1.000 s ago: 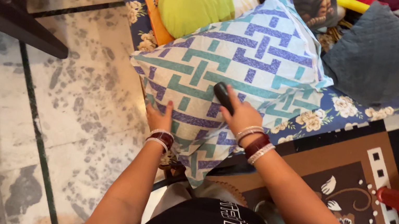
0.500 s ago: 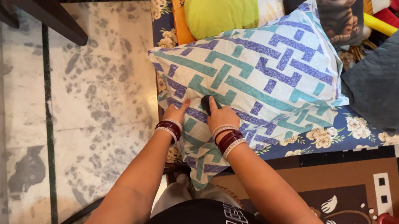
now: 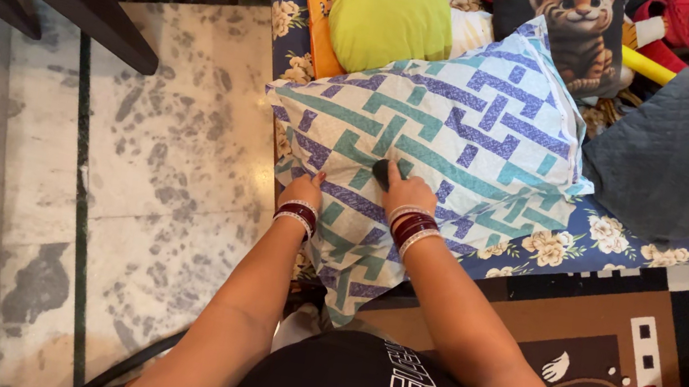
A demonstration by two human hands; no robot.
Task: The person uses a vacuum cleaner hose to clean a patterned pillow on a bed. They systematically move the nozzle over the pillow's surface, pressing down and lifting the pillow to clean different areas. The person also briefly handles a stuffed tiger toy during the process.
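Pressing a small dark object (image 3: 381, 173) onto the patterned pillow (image 3: 432, 152) at frame centre, the right hand (image 3: 403, 195) is closed around it; the left hand (image 3: 301, 191) pinches the pillow's near edge. Overhanging the bed (image 3: 629, 241), the pillow could slide floorward if that pinch loosens.

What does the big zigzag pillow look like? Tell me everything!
The big pillow is a soft, puffy rectangle in a white fabric cover with teal and purple woven-stripe shapes. It lies tilted on the flowery blue bedsheet, its near corner hanging over the bed's edge. The left hand grips its near edge; the right hand presses a small dark object onto it. A green round cushion touches its far side.
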